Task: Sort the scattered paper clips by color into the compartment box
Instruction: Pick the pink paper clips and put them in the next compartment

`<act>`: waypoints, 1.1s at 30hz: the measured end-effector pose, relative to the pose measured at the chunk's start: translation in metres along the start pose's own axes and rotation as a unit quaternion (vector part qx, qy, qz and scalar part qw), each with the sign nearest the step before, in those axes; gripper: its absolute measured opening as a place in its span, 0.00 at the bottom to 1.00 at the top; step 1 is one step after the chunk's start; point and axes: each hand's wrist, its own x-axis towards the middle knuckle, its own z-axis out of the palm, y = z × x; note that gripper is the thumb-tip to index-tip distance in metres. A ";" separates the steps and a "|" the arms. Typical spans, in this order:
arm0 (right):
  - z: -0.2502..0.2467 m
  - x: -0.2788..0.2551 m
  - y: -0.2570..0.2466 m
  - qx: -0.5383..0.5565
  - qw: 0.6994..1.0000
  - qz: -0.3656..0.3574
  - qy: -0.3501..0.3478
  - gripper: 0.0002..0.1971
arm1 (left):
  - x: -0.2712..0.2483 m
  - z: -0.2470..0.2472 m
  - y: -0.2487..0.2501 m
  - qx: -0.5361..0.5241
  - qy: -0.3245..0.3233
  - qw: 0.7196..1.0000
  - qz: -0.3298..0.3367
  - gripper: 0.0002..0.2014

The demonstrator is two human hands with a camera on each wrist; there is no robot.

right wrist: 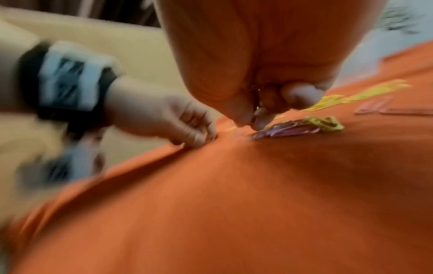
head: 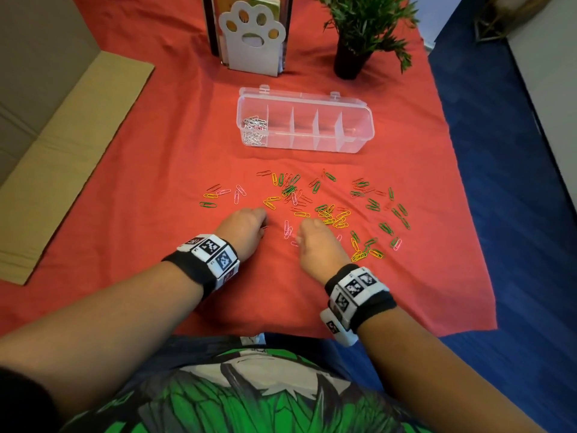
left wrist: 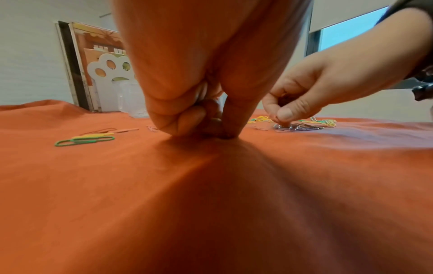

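Observation:
A clear compartment box (head: 356,142) lies open on the red cloth, with white clips (head: 256,131) in its leftmost section. Green, yellow, red and pink paper clips (head: 331,214) lie scattered in front of it. My left hand (head: 263,225) is curled, thumb and forefinger pinching down on a thin clip (head: 266,228) against the cloth; in the left wrist view the left hand (left wrist: 222,135) hides that clip. My right hand (head: 298,242) pinches at a small heap of pink clips (right wrist: 288,129); its view is blurred. The pink clips (left wrist: 297,127) lie under its thumb.
A paw-shaped white holder (head: 251,42) with books and a potted plant (head: 352,54) stand behind the box. Flat cardboard (head: 62,170) lies at the left. The cloth's right edge drops to blue floor (head: 515,182). A green clip (left wrist: 84,141) lies left of my left hand.

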 end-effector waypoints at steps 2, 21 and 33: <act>-0.010 0.006 0.008 0.156 0.984 0.090 0.009 0.02 | 0.000 -0.003 0.000 -0.056 -0.002 0.998 -0.023 0.09; -0.023 -0.013 0.022 0.115 0.988 0.103 -0.026 0.04 | 0.011 0.008 0.040 -0.074 0.065 0.994 -0.042 0.14; -0.016 -0.008 0.035 0.049 0.998 0.035 -0.014 0.05 | 0.013 0.014 0.041 -0.136 0.026 0.990 -0.038 0.07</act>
